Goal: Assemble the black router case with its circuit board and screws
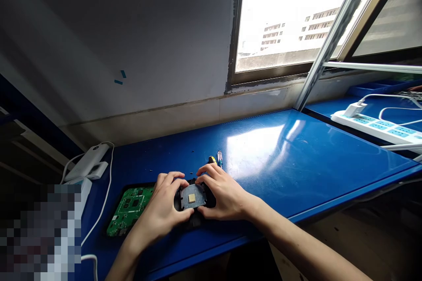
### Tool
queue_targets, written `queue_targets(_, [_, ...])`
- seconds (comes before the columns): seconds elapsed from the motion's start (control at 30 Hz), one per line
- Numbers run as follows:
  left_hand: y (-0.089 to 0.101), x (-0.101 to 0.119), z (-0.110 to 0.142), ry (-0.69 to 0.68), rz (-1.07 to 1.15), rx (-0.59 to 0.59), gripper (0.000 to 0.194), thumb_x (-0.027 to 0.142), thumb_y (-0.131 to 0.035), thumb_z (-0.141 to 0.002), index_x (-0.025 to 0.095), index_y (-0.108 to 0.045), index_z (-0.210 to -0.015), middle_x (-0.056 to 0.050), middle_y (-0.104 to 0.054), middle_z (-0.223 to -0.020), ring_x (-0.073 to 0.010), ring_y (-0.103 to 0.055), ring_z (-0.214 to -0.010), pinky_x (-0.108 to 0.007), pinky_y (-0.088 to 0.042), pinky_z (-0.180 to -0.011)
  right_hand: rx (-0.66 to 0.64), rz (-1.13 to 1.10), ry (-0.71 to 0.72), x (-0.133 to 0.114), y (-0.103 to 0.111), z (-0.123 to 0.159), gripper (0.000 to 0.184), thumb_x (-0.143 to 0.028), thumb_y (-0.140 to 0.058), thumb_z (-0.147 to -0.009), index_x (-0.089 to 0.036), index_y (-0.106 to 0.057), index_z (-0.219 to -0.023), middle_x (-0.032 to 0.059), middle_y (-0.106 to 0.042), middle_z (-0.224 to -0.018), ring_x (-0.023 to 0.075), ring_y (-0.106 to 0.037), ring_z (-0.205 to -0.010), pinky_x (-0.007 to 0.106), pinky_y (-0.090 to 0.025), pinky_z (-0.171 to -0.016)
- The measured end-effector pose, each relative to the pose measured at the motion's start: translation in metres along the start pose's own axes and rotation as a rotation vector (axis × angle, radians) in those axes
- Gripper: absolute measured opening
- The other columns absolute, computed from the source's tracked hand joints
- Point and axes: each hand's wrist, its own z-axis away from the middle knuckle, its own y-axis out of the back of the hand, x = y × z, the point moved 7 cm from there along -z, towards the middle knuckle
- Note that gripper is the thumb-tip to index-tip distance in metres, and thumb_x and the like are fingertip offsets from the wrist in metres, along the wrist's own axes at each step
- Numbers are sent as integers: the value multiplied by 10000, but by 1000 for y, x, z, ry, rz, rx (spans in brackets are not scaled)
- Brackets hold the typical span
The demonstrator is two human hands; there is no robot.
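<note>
Both of my hands grip a small black part [194, 197] that carries a grey metal plate with a tan square pad in its middle. My left hand [163, 208] wraps its left side, thumb under the front edge. My right hand [224, 193] clasps the right side, fingers curled over the top. The part rests on the blue table [296, 158] near its front edge. A green circuit board [130, 208] lies in a black shell just left of my left hand. Small screwdrivers [216, 159] lie just beyond my right hand.
A white charger and cables [89, 164] sit at the table's left end. A white power strip [379, 125] with a plug lies on a second blue table at the right. A slanted metal window bar [329, 44] rises behind. Tiny dark screws [191, 172] dot the tabletop.
</note>
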Motion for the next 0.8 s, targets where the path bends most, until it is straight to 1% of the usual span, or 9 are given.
queue_targets(0.13, [-4, -1, 0, 11, -3, -31, 318, 236, -716, -685, 248, -655, -997, -72, -610, -1272, -307, -511, -1236, -516, -472, -1069, -27, 20, 0, -2, 0, 0, 488, -403, -783, -728, -174, -623, -1127, 139, -569, -1250, 301, -526, -1156, 500, -488, -1023])
queue_targets(0.3, [-7, -4, 1, 12, 10, -73, 312, 231, -676, -726, 264, -630, -1032, -53, -616, -1263, -281, -520, -1243, -483, -478, -1074, -5, 30, 24, -7, 4, -2, 497, -471, -793, -757, -173, -639, -1124, 132, -599, -1204, 294, -543, -1131, 496, -509, -1003])
queue_targets(0.37, [-7, -6, 1, 12, 12, -79, 344, 229, -665, -737, 272, -622, -1076, -49, -611, -1275, -278, -509, -1268, -485, -464, -1094, 67, 46, 23, -7, 8, -3, 377, -429, -737, -841, -187, -643, -1115, 113, -631, -1147, 277, -570, -1082, 508, -509, -1003])
queue_targets(0.43, [-7, -6, 1, 17, 12, -82, 379, 224, -658, -739, 274, -616, -1112, -51, -604, -1291, -280, -501, -1289, -489, -455, -1106, 182, 100, -31, -1, 14, -3, 187, -318, -605, -958, -195, -644, -1093, 100, -660, -1092, 260, -594, -1037, 513, -508, -997])
queue_targets(0.47, [-7, -5, 2, 23, 11, -87, 388, 222, -653, -740, 273, -615, -1123, -54, -601, -1298, -282, -501, -1293, -490, -458, -1104, 232, 150, -82, 4, 16, -2, 157, -263, -535, -996, -195, -643, -1087, 99, -670, -1078, 258, -600, -1031, 512, -507, -998])
queue_targets(0.53, [-6, -4, 3, 39, 7, -102, 391, 228, -643, -749, 269, -615, -1136, -63, -594, -1312, -285, -513, -1287, -493, -472, -1089, 275, 262, -202, 16, 17, -1, 203, -211, -452, -1027, -187, -643, -1092, 114, -678, -1094, 267, -603, -1047, 498, -510, -993])
queue_targets(0.63, [-4, -2, 5, 41, 0, -112, 402, 235, -628, -768, 274, -614, -1168, -69, -587, -1331, -283, -542, -1264, -488, -491, -1071, 249, 388, -342, 31, 17, -5, 232, -216, -444, -1025, -160, -645, -1126, 154, -673, -1133, 295, -607, -1053, 494, -519, -956])
queue_targets(0.7, [-3, -1, 6, 22, -4, -101, 410, 239, -625, -775, 283, -618, -1183, -67, -588, -1337, -281, -555, -1252, -483, -500, -1063, 220, 429, -395, 37, 22, -14, 252, -256, -471, -1017, -144, -641, -1166, 183, -672, -1137, 322, -617, -1040, 505, -523, -908])
queue_targets(0.8, [-4, -2, 8, 10, -14, -81, 405, 249, -622, -782, 290, -630, -1185, -72, -590, -1336, -287, -549, -1261, -490, -505, -1056, 136, 478, -467, 44, 28, -32, 268, -324, -596, -956, -122, -673, -1115, 207, -707, -1020, 361, -661, -975, 510, -520, -849])
